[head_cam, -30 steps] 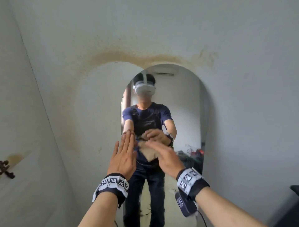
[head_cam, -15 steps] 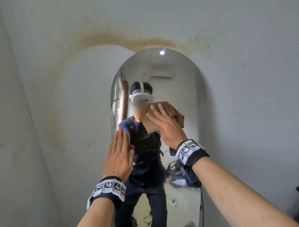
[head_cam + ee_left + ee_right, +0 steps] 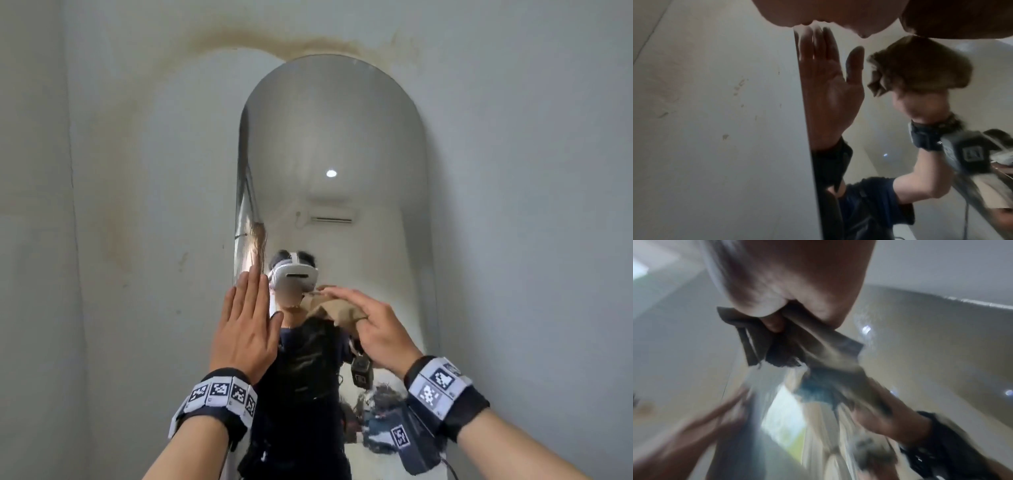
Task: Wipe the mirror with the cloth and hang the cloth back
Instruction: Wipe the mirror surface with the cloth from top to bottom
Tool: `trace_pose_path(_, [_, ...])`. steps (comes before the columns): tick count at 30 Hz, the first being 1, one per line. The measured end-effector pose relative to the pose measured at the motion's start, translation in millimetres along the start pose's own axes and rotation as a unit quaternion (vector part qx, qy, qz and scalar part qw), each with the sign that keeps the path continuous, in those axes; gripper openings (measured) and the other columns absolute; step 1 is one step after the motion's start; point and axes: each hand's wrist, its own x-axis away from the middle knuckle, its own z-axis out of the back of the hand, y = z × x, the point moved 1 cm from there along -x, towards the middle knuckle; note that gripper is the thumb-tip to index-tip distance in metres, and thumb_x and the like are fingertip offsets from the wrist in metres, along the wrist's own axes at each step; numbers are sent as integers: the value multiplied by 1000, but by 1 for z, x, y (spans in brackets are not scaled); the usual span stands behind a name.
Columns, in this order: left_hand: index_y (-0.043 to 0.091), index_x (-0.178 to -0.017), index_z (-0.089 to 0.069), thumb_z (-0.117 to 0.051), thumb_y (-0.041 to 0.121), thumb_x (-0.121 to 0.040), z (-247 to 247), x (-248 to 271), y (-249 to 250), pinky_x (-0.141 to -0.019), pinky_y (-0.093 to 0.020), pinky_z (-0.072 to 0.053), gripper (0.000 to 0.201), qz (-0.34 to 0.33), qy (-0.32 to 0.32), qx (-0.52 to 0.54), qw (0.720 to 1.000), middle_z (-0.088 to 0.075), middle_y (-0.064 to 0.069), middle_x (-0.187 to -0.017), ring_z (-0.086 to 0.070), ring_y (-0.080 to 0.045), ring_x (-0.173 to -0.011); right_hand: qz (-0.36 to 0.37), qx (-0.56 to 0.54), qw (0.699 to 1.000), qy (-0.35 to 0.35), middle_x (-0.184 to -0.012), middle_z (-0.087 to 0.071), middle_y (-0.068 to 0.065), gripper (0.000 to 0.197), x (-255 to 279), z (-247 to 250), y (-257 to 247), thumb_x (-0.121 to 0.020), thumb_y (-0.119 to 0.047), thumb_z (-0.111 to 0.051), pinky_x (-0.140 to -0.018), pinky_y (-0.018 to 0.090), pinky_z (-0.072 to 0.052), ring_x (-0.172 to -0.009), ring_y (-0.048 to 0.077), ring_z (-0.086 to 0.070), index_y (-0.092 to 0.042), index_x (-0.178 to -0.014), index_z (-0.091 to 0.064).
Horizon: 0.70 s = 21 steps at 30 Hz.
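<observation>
A tall arched mirror [image 3: 342,137] hangs on a grey wall. My right hand [image 3: 376,332] holds a crumpled tan cloth [image 3: 337,308] against the glass at mid-height, its fingers arched over the cloth and pointing left, the little finger tucked under its edge. My left hand [image 3: 246,322] lies flat with straight fingers on the mirror's left edge, just left of the cloth. The right wrist view is blurred; there the cloth [image 3: 756,340] bunches under the right hand [image 3: 797,272]. In the left wrist view the left hand [image 3: 818,9] touches the mirror [image 3: 879,129], which reflects its palm.
The grey wall [image 3: 137,240] around the mirror carries a brown stain [image 3: 260,39] arching above the top. The glass reflects a person with a white headset, a ceiling light and an air conditioner. A wall corner [image 3: 68,137] runs down the left.
My right hand carried the cloth up the glass from the reflection's chest to face height and turned its fingers leftward. The left hand stayed flat on the left edge. The view tilted upward.
</observation>
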Motion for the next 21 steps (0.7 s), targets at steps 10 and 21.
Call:
trace_pose_path(10, [21,-148,11,-21,46,-102,-16,42,-1,-118,-29,10,62,-15,-10,38,999,23,4,-156,32,-4,-139,34,80,891,446,-131,-60,1,69,-80,113,-20,-76,14,-34,-94,4,-35,-118,13,-55,-21,-130,-59])
trace_pose_path(21, [18,-150,4,-10,52,-95,-30,43,-2,-120,-32,7,66,-12,20,35,999,14,1,-159,23,-7,-144,61,301,949,65,-155,-17,-13,74,-20,81,69,-82,12,-42,-117,24,5,-146,10,-2,-30,-143,-39])
